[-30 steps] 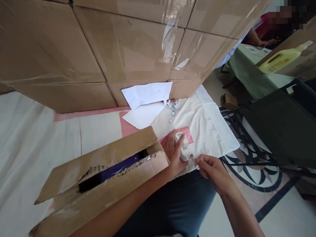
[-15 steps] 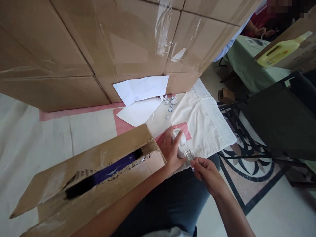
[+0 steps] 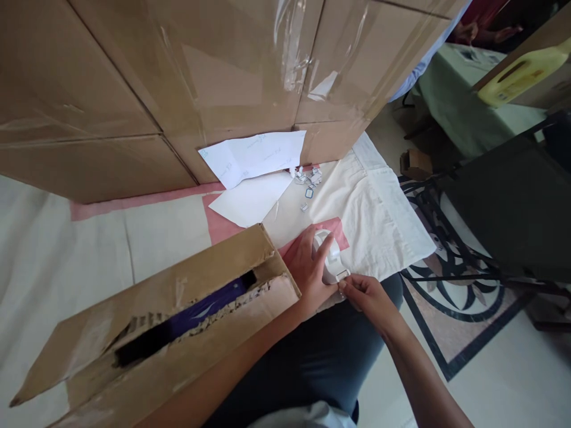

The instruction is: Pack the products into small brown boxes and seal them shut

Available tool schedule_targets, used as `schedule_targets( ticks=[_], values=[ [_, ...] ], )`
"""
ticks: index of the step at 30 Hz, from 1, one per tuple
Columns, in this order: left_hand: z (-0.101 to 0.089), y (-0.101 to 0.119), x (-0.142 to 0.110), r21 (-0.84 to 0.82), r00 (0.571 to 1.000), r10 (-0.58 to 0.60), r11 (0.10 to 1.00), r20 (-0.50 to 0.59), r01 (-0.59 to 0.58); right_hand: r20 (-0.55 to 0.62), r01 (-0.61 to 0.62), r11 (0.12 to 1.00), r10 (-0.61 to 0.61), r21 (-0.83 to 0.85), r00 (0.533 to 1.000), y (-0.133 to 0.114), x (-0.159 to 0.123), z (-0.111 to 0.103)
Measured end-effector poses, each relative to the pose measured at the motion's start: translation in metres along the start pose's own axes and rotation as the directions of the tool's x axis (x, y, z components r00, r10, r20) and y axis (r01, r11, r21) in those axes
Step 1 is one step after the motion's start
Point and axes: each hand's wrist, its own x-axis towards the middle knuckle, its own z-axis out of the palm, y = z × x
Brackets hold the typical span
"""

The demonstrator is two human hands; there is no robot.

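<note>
A white tape dispenser (image 3: 332,261) lies on the cloth at the edge near my knee. My left hand (image 3: 310,270) is wrapped round its left side, thumb below and fingers over the top. At the dispenser's near end, my right hand (image 3: 360,291) pinches what looks like a short strip of clear tape; the fingertips hide most of it. Left of my hands stands a torn cardboard box (image 3: 178,321), with a purple thing (image 3: 209,306) showing through its open slot.
Taped cardboard boxes (image 3: 241,77) form a wall at the back. White paper sheets (image 3: 252,199) and small paper scraps (image 3: 307,177) lie before it. At right are a dark chair (image 3: 499,202), a yellow bottle (image 3: 521,74) on a green-covered table and another person's hands (image 3: 504,34).
My right hand has moved slightly left and up, close against the dispenser's end. The clear strip that stretched between them is now mostly out of sight. My left hand keeps its hold.
</note>
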Motion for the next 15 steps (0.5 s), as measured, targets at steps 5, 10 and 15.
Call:
schedule_targets(
  ticks=[5,10,15],
  values=[
    [0.002,-0.003,0.000,-0.024,1.000,0.020,0.999,-0.010,-0.021,-0.040,0.068,0.998,-0.069,-0.010,0.997,0.019,-0.004,-0.002],
    [-0.010,0.006,-0.005,-0.146,0.996,0.086,0.986,0.006,-0.084,-0.184,0.187,0.982,-0.186,-0.014,0.965,0.027,-0.028,0.003],
    [-0.053,0.046,-0.027,-0.388,0.994,0.107,0.917,0.011,-0.094,-0.185,0.370,0.915,-0.396,-0.161,0.899,0.002,-0.061,0.012]
  ],
)
